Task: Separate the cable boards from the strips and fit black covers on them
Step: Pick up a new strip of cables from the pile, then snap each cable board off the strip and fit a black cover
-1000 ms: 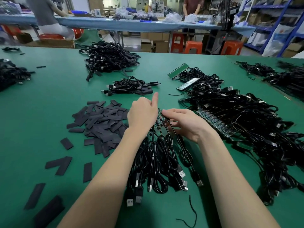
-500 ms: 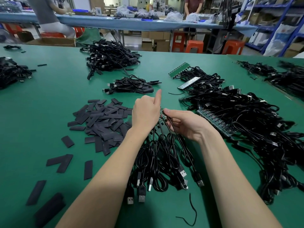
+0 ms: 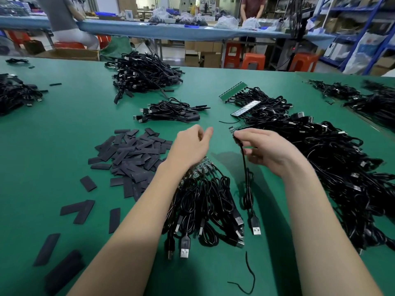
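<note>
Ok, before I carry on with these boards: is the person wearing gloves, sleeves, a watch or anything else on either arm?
No. Both the left hand and the right hand are bare, with no gloves, rings or tape on the fingers that show. Both forearms are uncovered right to the bottom edge of the head view: no sleeves, watch, wristband or grounding strap is visible.

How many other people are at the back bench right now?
2: one seated person at its near side, far left; one standing person behind it, right of centre. Others may be hidden.
</note>
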